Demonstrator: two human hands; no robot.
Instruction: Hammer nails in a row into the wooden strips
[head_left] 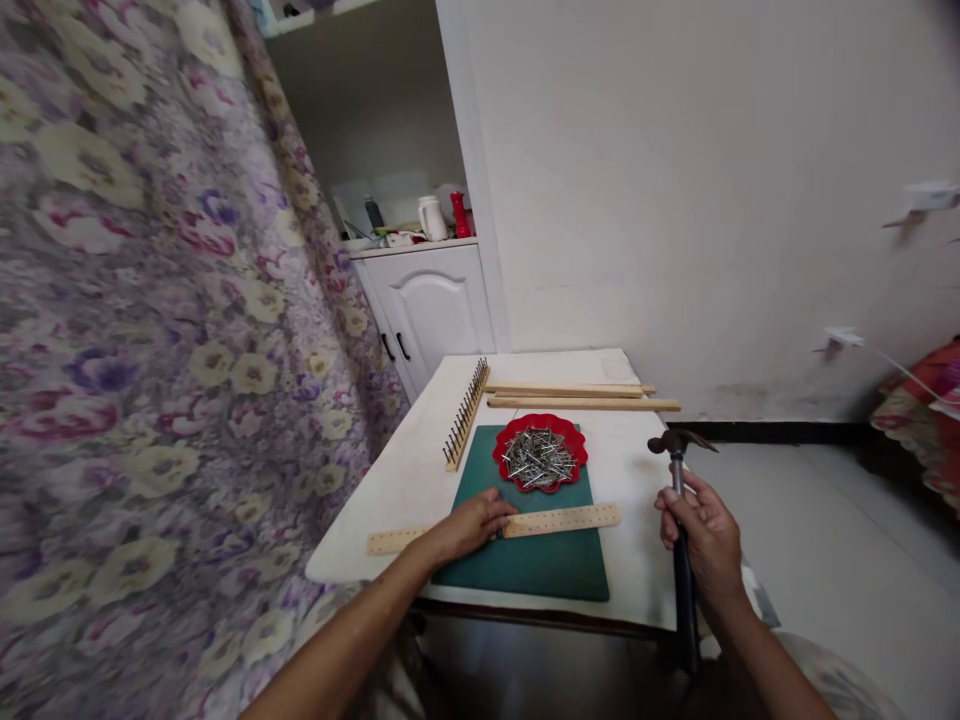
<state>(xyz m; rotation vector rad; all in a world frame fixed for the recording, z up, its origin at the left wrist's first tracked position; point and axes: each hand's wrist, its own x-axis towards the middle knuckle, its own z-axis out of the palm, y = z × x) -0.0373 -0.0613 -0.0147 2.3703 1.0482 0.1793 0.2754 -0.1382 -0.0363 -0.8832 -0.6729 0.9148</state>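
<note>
- The hands are apart: the left hand (480, 522) lies on the strip (562, 521), the right hand (701, 530) is clamped on the hammer (679, 475), beside the bench's right edge.
- Whether the left fingers also pinch something, I cannot tell.
- The strip crosses the green mat (525, 572) near the bench's (390, 480) near edge, reaching toward the near-left corner.
- Red bowl (501, 440) of nails (538, 458): mat's far end.
- Spiked bar (466, 415): along the left edge.
- At least 2 bars (585, 404): near the far edge.
- Flowered curtain (150, 300) left, white cabinet (435, 300) and wall (637, 200) behind.
</note>
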